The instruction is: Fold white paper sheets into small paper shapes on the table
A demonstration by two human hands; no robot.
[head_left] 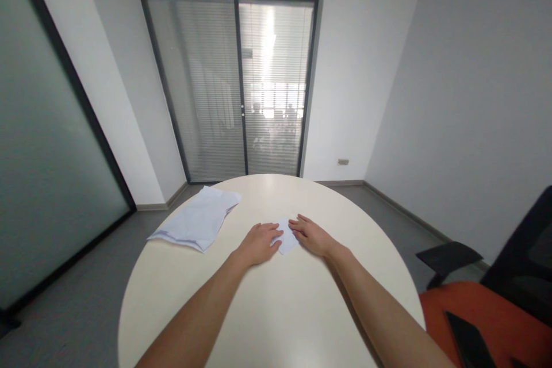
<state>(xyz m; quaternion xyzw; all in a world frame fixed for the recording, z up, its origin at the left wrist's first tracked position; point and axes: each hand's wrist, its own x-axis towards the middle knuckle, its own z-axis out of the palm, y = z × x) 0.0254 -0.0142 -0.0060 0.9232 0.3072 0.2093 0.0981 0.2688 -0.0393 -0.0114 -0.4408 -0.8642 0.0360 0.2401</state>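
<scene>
A small piece of folded white paper [285, 240] lies flat on the round table [276, 310], between my two hands. My left hand [260, 242] rests on its left side, fingers stretched out and a little apart over the paper's edge. From the other side, my right hand [311, 234] lies with its extended fingertips on the paper's right edge. Parts of the paper are hidden under the fingers, so its full outline cannot be made out.
A stack of white paper sheets [200, 218] lies at the table's far left. To the right stands an orange chair [483, 322] with a black armrest [451, 256] and a dark flat object [470, 339] on its seat. A glass door with blinds [198, 92] is beyond the table.
</scene>
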